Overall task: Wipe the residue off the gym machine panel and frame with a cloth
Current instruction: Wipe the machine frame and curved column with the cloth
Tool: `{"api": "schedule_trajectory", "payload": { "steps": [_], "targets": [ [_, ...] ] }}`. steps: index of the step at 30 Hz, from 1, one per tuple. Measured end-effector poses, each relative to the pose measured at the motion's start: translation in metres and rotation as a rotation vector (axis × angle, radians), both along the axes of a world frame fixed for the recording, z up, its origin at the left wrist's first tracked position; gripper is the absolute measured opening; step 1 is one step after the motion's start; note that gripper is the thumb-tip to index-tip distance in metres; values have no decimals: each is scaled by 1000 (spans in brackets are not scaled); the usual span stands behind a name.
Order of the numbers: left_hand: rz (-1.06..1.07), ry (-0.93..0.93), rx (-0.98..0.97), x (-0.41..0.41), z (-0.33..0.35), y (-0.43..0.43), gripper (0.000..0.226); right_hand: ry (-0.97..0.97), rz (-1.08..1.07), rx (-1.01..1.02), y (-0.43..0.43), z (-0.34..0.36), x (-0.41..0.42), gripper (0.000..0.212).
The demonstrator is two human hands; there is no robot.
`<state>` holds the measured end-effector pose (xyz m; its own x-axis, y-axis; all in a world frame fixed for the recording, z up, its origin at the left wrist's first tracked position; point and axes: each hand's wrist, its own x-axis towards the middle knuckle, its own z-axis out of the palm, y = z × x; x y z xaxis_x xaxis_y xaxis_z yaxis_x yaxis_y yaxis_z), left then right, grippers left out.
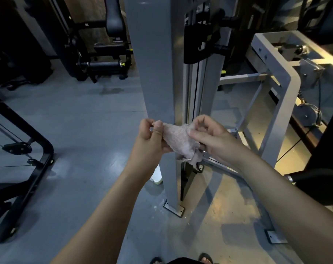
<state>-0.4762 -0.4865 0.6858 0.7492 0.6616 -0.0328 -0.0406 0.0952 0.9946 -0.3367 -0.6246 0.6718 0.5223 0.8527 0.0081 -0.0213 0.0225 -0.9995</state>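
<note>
Tall grey metal machine post [158, 77] fills middle of frame, top to floor. Small pale fuzzy cloth [178, 141] held in front of it, low middle. Left hand [152, 137] pinches one edge, right hand [209, 138] pinches other, likely pulling it flat, ready for wiping.

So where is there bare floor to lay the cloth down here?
Widest bare floor lies left of the grey column, bordered by the black frame. A smaller lit patch lies right of its base plate. Behind that, the white frame and pulleys crowd it.
</note>
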Motion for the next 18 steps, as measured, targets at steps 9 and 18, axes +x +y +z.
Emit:
{"api": "schedule_trajectory", "payload": {
  "steps": [9, 18],
  "targets": [
    [-105, 81, -166, -1, 10, 8, 28, -149, -146, -56, 8, 2, 4, 32],
    [93, 24, 98, 14, 9, -6, 37, -197, -63, -108, 8, 8, -7, 18]
  ]
}}
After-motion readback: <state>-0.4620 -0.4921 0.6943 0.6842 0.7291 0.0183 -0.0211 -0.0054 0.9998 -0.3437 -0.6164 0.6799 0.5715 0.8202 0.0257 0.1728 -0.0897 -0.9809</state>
